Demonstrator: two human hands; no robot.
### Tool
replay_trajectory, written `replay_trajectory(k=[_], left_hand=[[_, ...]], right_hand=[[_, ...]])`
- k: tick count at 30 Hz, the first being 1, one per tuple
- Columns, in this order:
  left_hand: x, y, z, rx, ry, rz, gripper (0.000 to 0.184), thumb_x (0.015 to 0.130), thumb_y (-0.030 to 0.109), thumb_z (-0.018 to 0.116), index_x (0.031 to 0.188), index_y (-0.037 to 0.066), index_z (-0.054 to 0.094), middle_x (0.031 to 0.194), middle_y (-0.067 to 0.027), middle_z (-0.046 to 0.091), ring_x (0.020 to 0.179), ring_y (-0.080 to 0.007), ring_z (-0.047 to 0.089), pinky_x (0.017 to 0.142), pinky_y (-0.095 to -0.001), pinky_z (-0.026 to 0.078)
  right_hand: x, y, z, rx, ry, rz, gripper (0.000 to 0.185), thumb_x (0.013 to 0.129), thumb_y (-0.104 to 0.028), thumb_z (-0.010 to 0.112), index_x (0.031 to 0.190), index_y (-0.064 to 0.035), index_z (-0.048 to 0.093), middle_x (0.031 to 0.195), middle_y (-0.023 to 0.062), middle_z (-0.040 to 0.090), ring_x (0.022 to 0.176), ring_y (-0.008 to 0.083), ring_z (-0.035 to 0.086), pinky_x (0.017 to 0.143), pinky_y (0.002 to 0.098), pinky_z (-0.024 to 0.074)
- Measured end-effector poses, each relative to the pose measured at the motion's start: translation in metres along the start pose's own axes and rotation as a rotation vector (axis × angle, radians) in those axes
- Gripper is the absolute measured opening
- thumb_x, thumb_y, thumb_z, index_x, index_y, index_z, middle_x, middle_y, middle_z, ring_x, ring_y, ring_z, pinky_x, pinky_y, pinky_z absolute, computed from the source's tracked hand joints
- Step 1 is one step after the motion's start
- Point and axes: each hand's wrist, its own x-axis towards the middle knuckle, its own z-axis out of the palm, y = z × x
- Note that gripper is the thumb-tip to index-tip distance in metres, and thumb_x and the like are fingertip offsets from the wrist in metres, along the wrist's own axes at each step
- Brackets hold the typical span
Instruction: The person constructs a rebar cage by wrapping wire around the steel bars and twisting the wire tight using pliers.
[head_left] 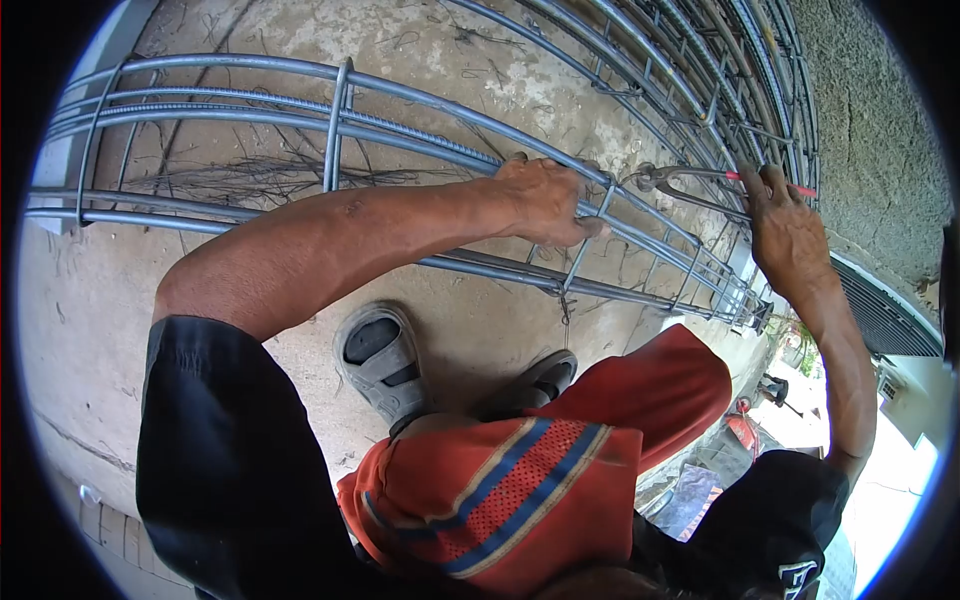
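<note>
A long rebar cage [420, 98], made of lengthwise steel bars with square stirrups, runs across the view in front of me. My left hand [545, 200] is closed around its bars near a stirrup [604, 200], with the thumb along the near side. My right hand [788, 235] grips the red handles of a pair of end-cutting pincers [690, 178]. The pincers' head points left, close to the upper bar and that stirrup, just right of my left fingers. Whether the jaws hold any wire is too small to tell.
More rebar cages [690, 80] are stacked at the upper right beside a rough grey wall [880, 130]. Loose tie wires [250, 178] lie on the concrete floor [480, 50] behind the cage. My sandalled feet [385, 360] are on the near side.
</note>
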Motion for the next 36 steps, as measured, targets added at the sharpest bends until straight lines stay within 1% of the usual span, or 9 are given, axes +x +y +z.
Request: replay_trajectory(k=[2,5,11,17,20,23,26,32,36], left_hand=[[0.001,-0.001,0.001,-0.004,0.022,0.008,0.078,0.081,0.065,0.044,0.130,0.004,0.043,0.120,-0.0236,0.051,0.117,-0.0378,0.045,0.101,-0.0478,0.034],[0.001,-0.001,0.002,-0.007,0.019,0.010,0.078,0.081,0.066,0.043,0.129,0.004,0.044,0.120,-0.0234,0.051,0.116,-0.0378,0.046,0.101,-0.0478,0.034],[-0.002,0.000,-0.002,-0.033,0.000,0.017,0.078,0.080,0.067,0.043,0.127,0.004,0.046,0.117,-0.0233,0.053,0.115,-0.0376,0.048,0.100,-0.0481,0.034],[0.000,0.000,-0.001,-0.021,-0.005,0.010,0.080,0.080,0.068,0.042,0.129,0.004,0.045,0.117,-0.0242,0.053,0.115,-0.0378,0.047,0.099,-0.0487,0.036],[0.001,0.001,-0.001,-0.022,-0.023,0.000,0.081,0.080,0.068,0.042,0.130,0.004,0.043,0.118,-0.0247,0.052,0.115,-0.0380,0.047,0.099,-0.0490,0.036],[0.000,0.000,0.001,-0.024,-0.001,-0.003,0.080,0.081,0.067,0.042,0.130,0.004,0.043,0.119,-0.0249,0.051,0.115,-0.0375,0.047,0.099,-0.0489,0.036],[0.000,0.000,0.000,-0.039,-0.012,0.005,0.078,0.081,0.066,0.042,0.131,0.005,0.042,0.119,-0.0249,0.051,0.115,-0.0371,0.048,0.100,-0.0481,0.034],[0.000,0.000,0.002,-0.040,0.012,-0.018,0.078,0.081,0.066,0.042,0.132,0.007,0.042,0.122,-0.0231,0.050,0.118,-0.0363,0.045,0.101,-0.0474,0.033],[0.000,0.001,0.000,-0.058,-0.012,-0.041,0.078,0.080,0.067,0.042,0.131,0.007,0.044,0.124,-0.0219,0.049,0.120,-0.0359,0.043,0.100,-0.0481,0.034]], right_hand=[[-0.001,0.000,0.007,-0.060,0.089,0.008,0.044,0.087,-0.009,0.046,0.130,-0.0034,0.038,0.120,0.0227,0.047,0.099,0.0409,0.055,0.078,0.0430,0.0486],[-0.003,-0.004,0.007,-0.038,0.049,-0.036,0.051,0.089,-0.012,0.046,0.136,-0.0017,0.030,0.124,0.0250,0.043,0.102,0.0414,0.053,0.082,0.0422,0.0483],[-0.003,-0.019,0.003,-0.139,0.018,0.019,0.052,0.091,-0.017,0.044,0.138,-0.0012,0.027,0.125,0.0238,0.043,0.104,0.0397,0.052,0.084,0.0414,0.0477],[-0.003,-0.036,-0.007,-0.459,0.046,-0.035,0.057,0.087,-0.015,0.048,0.138,0.0009,0.028,0.111,0.0159,0.048,0.101,0.0274,0.051,0.086,0.0344,0.0459],[-0.002,-0.041,-0.020,-0.561,-0.046,-0.120,0.059,0.085,-0.013,0.049,0.137,0.0017,0.028,0.107,0.0131,0.048,0.101,0.0228,0.048,0.088,0.0318,0.0422],[-0.001,-0.035,-0.012,-0.527,0.029,-0.207,0.058,0.085,-0.014,0.049,0.137,0.0021,0.029,0.106,0.0131,0.049,0.103,0.0210,0.045,0.092,0.0345,0.0385],[-0.001,-0.040,-0.016,-0.507,-0.005,-0.188,0.059,0.085,-0.014,0.049,0.137,0.0023,0.029,0.107,0.0127,0.049,0.103,0.0206,0.045,0.093,0.0376,0.0380],[-0.004,-0.036,-0.012,-0.444,0.145,-0.240,0.050,0.086,-0.014,0.048,0.132,0.0004,0.036,0.104,0.0121,0.049,0.102,0.0217,0.047,0.090,0.0425,0.0403],[-0.002,-0.038,-0.011,-0.419,0.053,-0.192,0.033,0.087,-0.013,0.047,0.117,-0.0001,0.044,0.094,0.0132,0.051,0.093,0.0231,0.055,0.079,0.0426,0.0464]])
